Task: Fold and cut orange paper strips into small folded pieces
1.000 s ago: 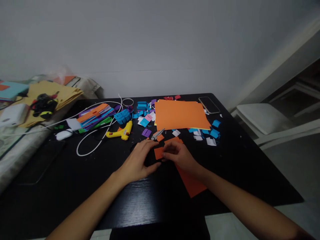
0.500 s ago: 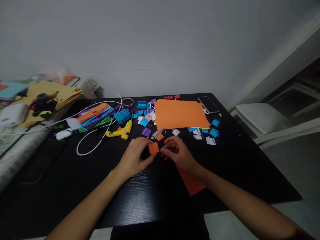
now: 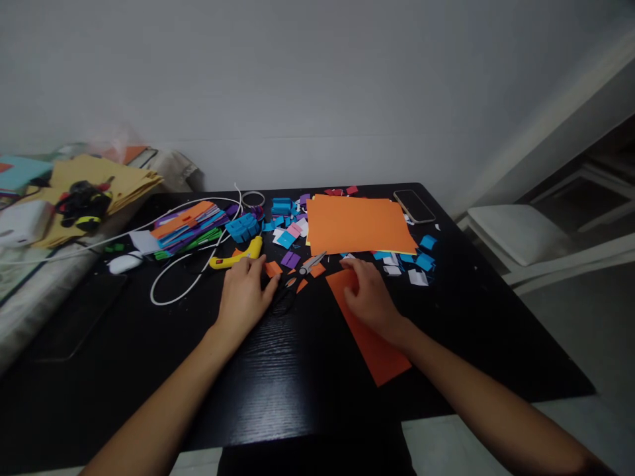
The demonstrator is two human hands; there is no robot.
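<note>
My left hand [image 3: 243, 291] rests on the black table, fingers and thumb apart, beside a small orange paper piece [image 3: 272, 268]. Whether its fingertips touch that piece I cannot tell. Just right of it lie scissors [image 3: 313, 263], their metal blades pointing away; dark handles are hard to make out against the table. Small orange scraps [image 3: 301, 285] surround them. My right hand [image 3: 371, 297] lies over a long orange paper strip [image 3: 377, 357], thumb apart from the fingers, partly covering the strip.
Behind the hands are a stack of orange sheets [image 3: 360, 225], a phone [image 3: 414, 206] and scattered blue and white pieces [image 3: 418, 277]. To the left are a yellow glue gun [image 3: 225, 262], a looping white cable [image 3: 169, 303], folded colored papers [image 3: 186, 228] and a white mouse [image 3: 126, 263].
The small orange square between my hands is no longer there. My left hand has moved left, beside an orange piece near the glue gun; my right hand has shifted right over the orange strip.
</note>
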